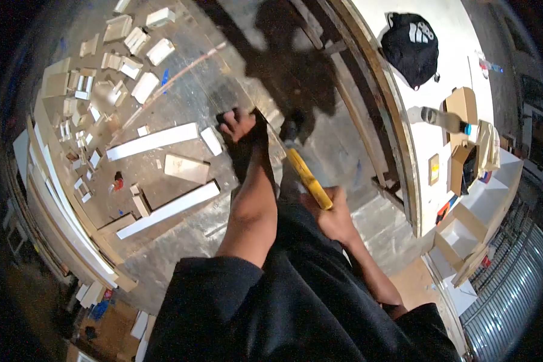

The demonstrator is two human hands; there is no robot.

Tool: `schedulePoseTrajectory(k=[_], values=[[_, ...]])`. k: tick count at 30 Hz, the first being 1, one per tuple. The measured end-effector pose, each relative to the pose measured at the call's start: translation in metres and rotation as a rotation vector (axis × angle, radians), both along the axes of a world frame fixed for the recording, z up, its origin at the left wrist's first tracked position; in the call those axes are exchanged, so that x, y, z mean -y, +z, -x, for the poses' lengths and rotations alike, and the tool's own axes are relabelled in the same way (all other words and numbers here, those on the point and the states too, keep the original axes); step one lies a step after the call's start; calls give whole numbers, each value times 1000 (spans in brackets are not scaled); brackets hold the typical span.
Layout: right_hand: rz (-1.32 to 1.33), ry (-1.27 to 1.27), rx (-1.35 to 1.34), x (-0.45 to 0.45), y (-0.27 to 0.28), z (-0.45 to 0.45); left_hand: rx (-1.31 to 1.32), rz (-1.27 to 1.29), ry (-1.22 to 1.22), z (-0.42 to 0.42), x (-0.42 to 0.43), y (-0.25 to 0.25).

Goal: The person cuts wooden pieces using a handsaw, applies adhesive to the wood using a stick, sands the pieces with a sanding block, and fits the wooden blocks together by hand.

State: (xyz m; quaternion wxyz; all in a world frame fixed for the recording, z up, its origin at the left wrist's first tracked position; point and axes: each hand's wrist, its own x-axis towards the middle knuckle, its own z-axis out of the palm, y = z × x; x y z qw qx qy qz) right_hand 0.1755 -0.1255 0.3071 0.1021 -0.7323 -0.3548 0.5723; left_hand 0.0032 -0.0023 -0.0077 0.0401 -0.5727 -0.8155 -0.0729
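My right hand (333, 215) is wrapped round the lower end of a yellow tape measure or tool handle (308, 176), in the middle of the view. A thin dark strip runs from its upper end toward my left hand (239, 124). The fingers of my left hand are curled near the far end of that strip, and shadow hides what they hold, if anything. Just left of this hand lies a short white block (211, 141). Two long white-faced boards (153, 141) (169, 209) and a short pale board (186, 168) rest on the floor to the left.
Many small wood blocks (137, 40) are scattered at the upper left. On the right, a white tabletop (398, 102) bears a black bag (411, 51), a bottle (445, 119) and an open cardboard box (461, 105). Pale open compartments (461, 232) stand at the lower right.
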Motion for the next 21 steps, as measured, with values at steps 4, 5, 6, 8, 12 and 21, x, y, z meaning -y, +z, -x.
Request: schedulePoseTrajectory(k=[4,5,6,8,12,21], values=[[-148,-28,-96,-1,3,0,96,-179,-16,-4,-14,19],[-128,56,-86,-6,0,0,86,-146,-34,-3,-4,17],[-114,54,-91,-3,-4,1,76,-114,-51,-2,5,20],[-88,33,-21,-6,-16,5,40,-113,-78,-5,4,26],[-38,-68,-136,3,-10,-6,66,-75,-15,4,10,4],[-101,17,-60,9,0,0,102,-140,27,-1,3,11]])
